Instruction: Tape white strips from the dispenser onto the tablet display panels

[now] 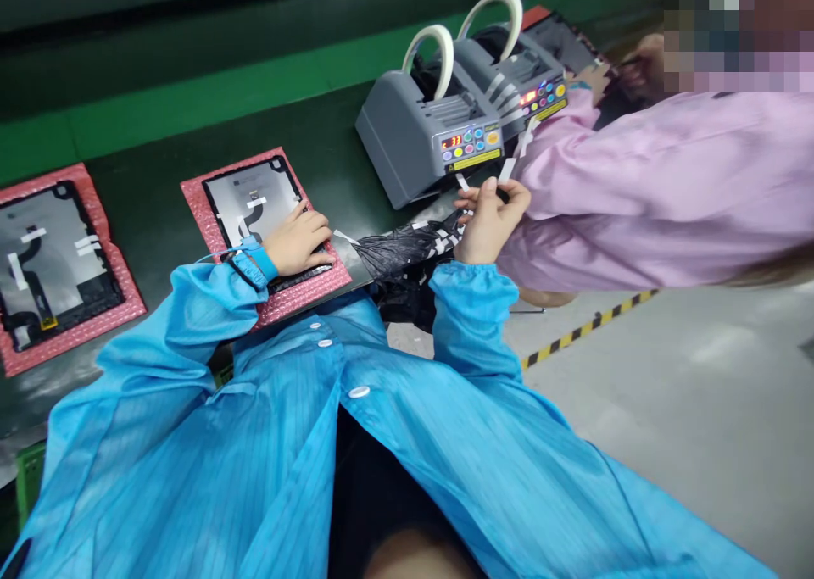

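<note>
My left hand [298, 242] lies with its fingers spread over the lower right part of a flat tablet screen panel [245, 193], grey with a black frame, a black ribbon cable and white tape pieces. Under the panel is a pink bubble-wrap sheet [194, 193]. My right hand [489, 219] is closed in a pinch in front of the nearer grey tape dispenser [400, 130], with a short white tape strip [507, 170] at its fingertips. Another tape end [462, 181] sticks out of the dispenser close to these fingers.
A second panel [64, 240] on pink bubble wrap lies at the left. Behind the nearer dispenser stands another tape dispenser [538, 75]. A black bag [400, 253] with white scraps hangs at the table edge. A co-worker's pink sleeve [636, 180] is close on the right.
</note>
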Motion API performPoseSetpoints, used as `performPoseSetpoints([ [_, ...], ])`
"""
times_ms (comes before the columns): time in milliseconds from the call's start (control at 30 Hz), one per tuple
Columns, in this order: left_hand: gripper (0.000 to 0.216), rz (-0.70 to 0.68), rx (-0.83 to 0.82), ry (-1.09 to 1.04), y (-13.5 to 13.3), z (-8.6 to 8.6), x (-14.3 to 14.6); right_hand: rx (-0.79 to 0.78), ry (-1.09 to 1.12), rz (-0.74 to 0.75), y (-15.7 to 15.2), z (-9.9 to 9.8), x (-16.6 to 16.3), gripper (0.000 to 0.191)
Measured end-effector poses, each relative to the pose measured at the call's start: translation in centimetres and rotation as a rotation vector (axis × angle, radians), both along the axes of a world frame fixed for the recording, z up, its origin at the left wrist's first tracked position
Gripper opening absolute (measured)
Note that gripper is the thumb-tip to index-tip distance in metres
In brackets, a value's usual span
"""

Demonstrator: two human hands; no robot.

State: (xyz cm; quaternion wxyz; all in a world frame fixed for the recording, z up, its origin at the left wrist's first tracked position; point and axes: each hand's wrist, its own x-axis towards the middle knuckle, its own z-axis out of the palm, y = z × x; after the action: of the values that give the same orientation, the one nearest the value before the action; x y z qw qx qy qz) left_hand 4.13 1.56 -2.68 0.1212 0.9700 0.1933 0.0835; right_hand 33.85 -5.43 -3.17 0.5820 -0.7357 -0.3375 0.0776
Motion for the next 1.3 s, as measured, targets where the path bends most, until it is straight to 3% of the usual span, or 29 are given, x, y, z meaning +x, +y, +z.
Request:
performPoseSetpoints([
  [167,0.049,0.071,-0.030,-0.115,0.1,0.3,0.2,-0.017,0.024,0.025,1.2,-0.3,0.7,0.035],
  [333,0.048,0.166,-0.080,-0.261,0.3,1.3,0.4,-0.006,-0.115,0.089,0.2,0.6,-0.3,0.038],
  [567,0.052,0.252,-0.166,-0.283,0.2,4.2,1.8,-0.155,-0.028,0.567,-1.4,4.2,-7.9,0.051],
  [700,0.051,0.284,-0.181,-0.233,0.5,3.9,1.0,-0.226,0.034,0.778,-0.1,4.7,-11.4,0.053],
  [867,0.033,0.435,-0.262,-0.251,0.6,2.3,-1.0,-0.171,0.056,0.868,2.0,2.8,-11.9,0.056],
  [1000,0.018,0.590,-0.377,-0.286,0.3,2.1,-1.6,-0.060,0.088,0.944,3.5,0.4,-11.4,0.062],
  [1300,0.015,0.688,-0.427,-0.242,-0.1,2.1,-1.3,-0.089,0.186,0.977,5.0,-1.9,-12.5,0.065],
])
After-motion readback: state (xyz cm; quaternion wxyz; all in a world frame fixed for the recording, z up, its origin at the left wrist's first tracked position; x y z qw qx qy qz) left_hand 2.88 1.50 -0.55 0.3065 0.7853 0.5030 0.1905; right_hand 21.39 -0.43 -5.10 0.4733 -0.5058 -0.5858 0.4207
